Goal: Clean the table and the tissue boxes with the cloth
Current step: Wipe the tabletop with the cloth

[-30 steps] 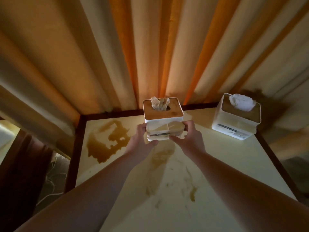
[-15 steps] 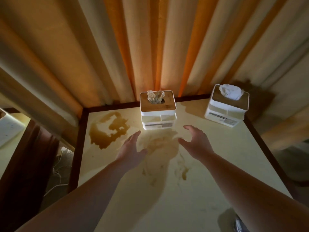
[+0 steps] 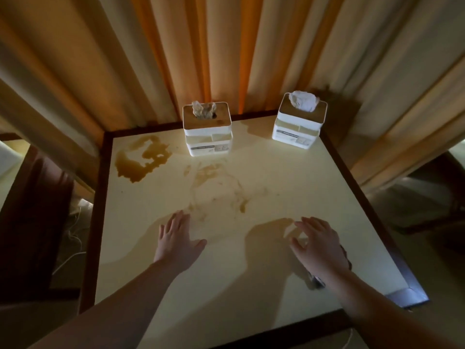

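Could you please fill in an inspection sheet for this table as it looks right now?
Surface: cream table with dark wood rim; brown spill at far left, fainter smears mid-table.
Job's things: left tissue box and right tissue box upright at the far edge, apart; dark cloth mostly hidden under the right hand.
Clutter: nothing seen.
Hands: left hand open, empty; right hand open, above the cloth.
Cables: white cord on the floor, left.
Surroundings: curtains behind.

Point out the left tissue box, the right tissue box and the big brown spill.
left tissue box (image 3: 207, 146): head view, front wall.
right tissue box (image 3: 297, 133): head view, front wall.
brown spill (image 3: 133, 170): head view, dark lower-left pool.
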{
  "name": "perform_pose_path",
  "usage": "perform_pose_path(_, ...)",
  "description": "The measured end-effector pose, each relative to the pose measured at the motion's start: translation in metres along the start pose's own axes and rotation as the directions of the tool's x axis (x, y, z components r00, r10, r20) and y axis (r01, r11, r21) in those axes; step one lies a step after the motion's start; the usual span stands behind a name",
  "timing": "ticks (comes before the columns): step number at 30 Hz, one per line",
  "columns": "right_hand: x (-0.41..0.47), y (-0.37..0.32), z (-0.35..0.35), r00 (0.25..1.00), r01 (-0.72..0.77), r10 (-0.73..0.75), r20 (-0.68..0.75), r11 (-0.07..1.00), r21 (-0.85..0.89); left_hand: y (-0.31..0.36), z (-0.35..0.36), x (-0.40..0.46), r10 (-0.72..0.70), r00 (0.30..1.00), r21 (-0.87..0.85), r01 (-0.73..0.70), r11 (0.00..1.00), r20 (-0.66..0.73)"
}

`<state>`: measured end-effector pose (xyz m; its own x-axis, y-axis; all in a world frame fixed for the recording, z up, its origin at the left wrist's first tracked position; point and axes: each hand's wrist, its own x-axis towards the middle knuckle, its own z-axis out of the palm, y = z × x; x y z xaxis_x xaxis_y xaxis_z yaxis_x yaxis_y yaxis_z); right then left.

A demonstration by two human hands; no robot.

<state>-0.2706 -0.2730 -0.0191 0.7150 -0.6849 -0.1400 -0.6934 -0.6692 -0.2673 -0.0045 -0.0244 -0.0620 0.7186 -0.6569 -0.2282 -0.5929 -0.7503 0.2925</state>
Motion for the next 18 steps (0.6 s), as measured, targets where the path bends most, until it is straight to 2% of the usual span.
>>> perform_pose_path(5,-0.030,0.027,0.002,0.994,0.021,-0.026,-0.108,0.998,-0.051,0.003,0.004,-0.006,0.005,1.000,0.030,-0.004,1.000,-0.025)
perform_pose_path(10,-0.049,0.047,-0.002,0.992,-0.045,0.038,-0.124,0.998,-0.053,0.008,0.007,-0.006,-0.020,0.999,0.026,0.021,0.999,-0.035)
perform_pose_path(15,-0.072,0.060,0.014,0.994,0.007,0.002,-0.109,0.996,0.083,0.014,0.009,-0.004,-0.066,0.997,0.015,0.067,0.998,-0.042)
perform_pose_path(18,-0.073,0.059,0.025,0.995,-0.019,0.035,-0.096,0.988,0.155,0.013,0.010,-0.005,-0.071,0.996,0.007,0.071,0.997,-0.045)
